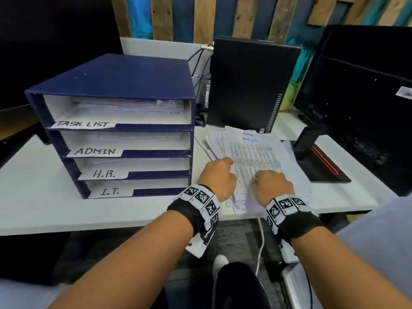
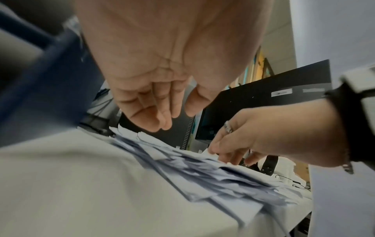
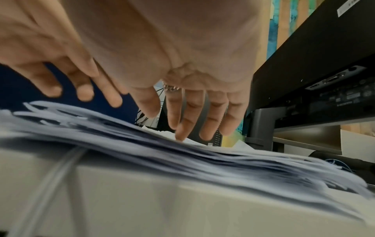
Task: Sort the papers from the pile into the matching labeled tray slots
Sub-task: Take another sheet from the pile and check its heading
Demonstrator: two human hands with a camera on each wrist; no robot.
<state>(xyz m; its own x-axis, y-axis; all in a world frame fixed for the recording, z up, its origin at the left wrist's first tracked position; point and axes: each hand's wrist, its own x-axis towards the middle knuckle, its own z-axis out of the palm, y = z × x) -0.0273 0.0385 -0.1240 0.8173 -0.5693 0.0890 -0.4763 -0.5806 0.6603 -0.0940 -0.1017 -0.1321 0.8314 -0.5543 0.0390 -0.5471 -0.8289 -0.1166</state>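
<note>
My right hand [image 1: 270,186] is down on the top sheet [image 1: 254,157], fingers nearly straight and spread. From the right wrist view only the fingertips [image 3: 179,136] seem to touch the paper, so it grips nothing. I judge they rest there to hold the loose pile [image 1: 240,175] flat while I work a sheet free. My left hand [image 1: 217,177] hovers just beside it over the pile's left edge, palm down, fingers relaxed and slightly bent, holding nothing. It looks ready to take that edge. Both wrists are low and angled forward over the near edge of the desk [image 1: 44,197].

The top sheet carries a blue heading that seems to read "task list", though it is too small to be sure. If so, it belongs in the top slot [image 1: 120,110] of the blue tray [image 1: 124,74] to the left of my left hand, labelled TASK LIST, above ADMIN, H.R. and I.T.

Beyond my hands stands a black computer case [image 1: 249,85]; to the right of my right hand, a monitor [image 1: 361,103].
</note>
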